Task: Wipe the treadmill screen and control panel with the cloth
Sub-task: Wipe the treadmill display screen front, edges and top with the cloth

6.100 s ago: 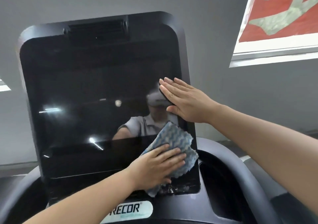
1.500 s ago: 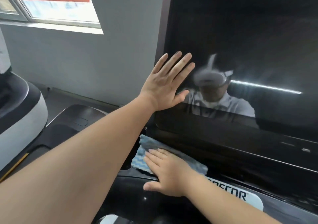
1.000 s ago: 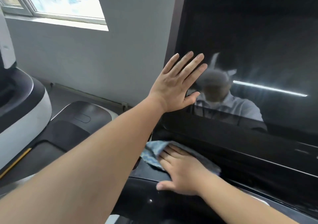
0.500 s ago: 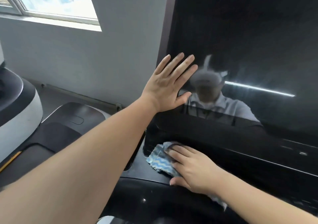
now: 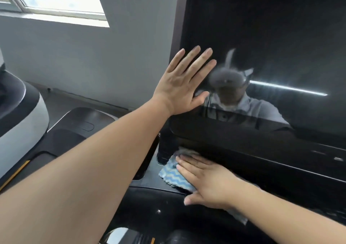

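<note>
The treadmill's glossy black screen (image 5: 271, 37) fills the right half of the view and mirrors a person. My left hand (image 5: 179, 86) lies flat with its fingers spread on the screen's lower left edge and holds nothing. Below it runs the dark control panel (image 5: 262, 150). My right hand (image 5: 207, 183) presses a blue and white zigzag cloth (image 5: 171, 176) flat onto the panel's left end. Most of the cloth is hidden under the hand, and one corner shows behind my wrist.
A neighbouring white and black machine (image 5: 22, 116) stands at the left. The grey wall (image 5: 93, 60) with a bright window (image 5: 56, 0) lies behind. A dark floor-level cover (image 5: 82, 123) shows below my left forearm, and a recess (image 5: 146, 168) sits just left of the cloth.
Six seconds ago my left hand held the cloth at the screen's right side. Since then my right hand has rubbed the cloth back and forth at the panel's left end; my left hand stays braced.
</note>
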### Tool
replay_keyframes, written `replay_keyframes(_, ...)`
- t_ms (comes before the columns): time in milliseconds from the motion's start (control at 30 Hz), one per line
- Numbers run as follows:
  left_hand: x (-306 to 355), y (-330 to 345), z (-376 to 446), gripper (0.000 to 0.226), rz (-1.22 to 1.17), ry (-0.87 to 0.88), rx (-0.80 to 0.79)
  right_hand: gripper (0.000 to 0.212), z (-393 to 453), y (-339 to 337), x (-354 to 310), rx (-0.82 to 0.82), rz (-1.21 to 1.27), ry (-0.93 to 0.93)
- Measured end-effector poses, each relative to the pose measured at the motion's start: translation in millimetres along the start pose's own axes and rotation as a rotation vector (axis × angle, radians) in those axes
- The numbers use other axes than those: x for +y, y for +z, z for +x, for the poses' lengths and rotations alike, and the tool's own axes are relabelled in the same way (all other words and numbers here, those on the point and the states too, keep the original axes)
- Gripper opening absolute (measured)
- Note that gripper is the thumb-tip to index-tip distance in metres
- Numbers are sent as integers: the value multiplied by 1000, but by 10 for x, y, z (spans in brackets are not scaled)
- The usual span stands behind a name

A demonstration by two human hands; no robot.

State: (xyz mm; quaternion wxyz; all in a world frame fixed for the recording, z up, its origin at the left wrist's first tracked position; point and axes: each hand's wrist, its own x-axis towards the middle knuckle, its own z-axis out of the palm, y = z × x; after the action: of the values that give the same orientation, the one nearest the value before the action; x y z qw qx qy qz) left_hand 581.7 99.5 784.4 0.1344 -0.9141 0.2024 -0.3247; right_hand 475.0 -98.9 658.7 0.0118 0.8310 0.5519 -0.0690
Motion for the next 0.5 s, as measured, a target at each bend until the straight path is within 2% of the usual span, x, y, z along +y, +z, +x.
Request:
replay_keyframes(167, -5, 6, -7, 73, -23, 2, 28, 97, -497, 34, 158, 19, 6, 30)
replay_keyframes(400, -8, -5, 11, 71, -15, 2, 12, 106, 888, 128, -373, -2, -44, -37)
replay_keyframes(500, 2, 11, 3, 72, -9, 12, 2, 105, 1048, 168, -510, -55, -88, 25)
